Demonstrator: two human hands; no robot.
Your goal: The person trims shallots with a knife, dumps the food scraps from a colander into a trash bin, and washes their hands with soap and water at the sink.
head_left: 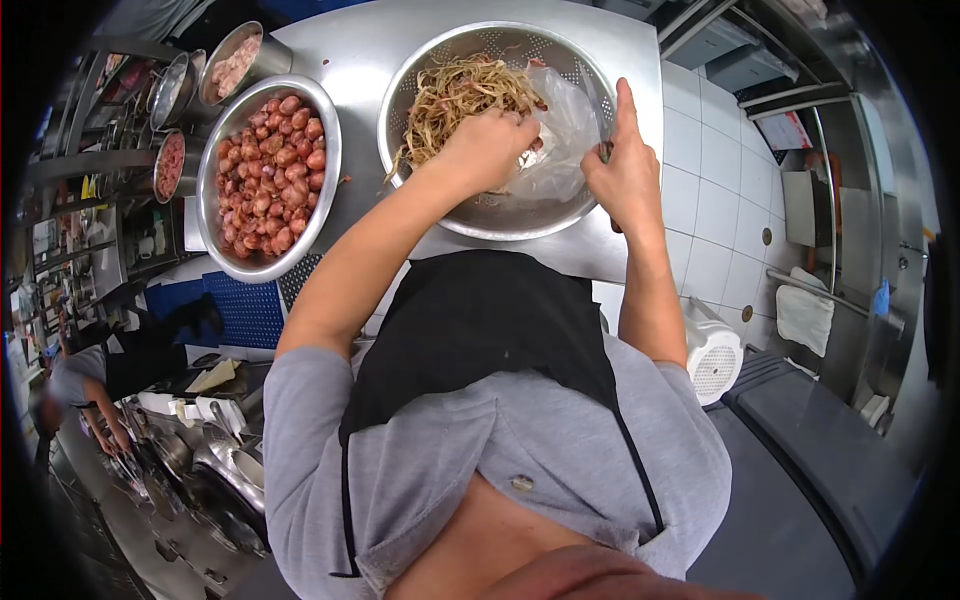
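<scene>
A large perforated metal colander (440,205) holds a heap of dry, straw-coloured stalks (450,100) on its left side and a clear plastic bag (565,125) on its right. My left hand (490,150) is closed over the colander, beside the stalks; a small reddish bit shows at its fingertips, too hidden to name. At the colander's right rim, my right hand (627,170) is closed around what looks like a knife, index finger stretched upward; its thin blade (597,100) points away from me. To the left, a metal bowl (331,125) is full of reddish shallots (270,170).
The steel table (350,35) carries these vessels. Metal pots of pale (232,70) and pink pieces (171,165) stand at the far left. A person (80,380) works at the lower left, near pans. White floor tiles (700,150) and a white stool (712,360) lie right.
</scene>
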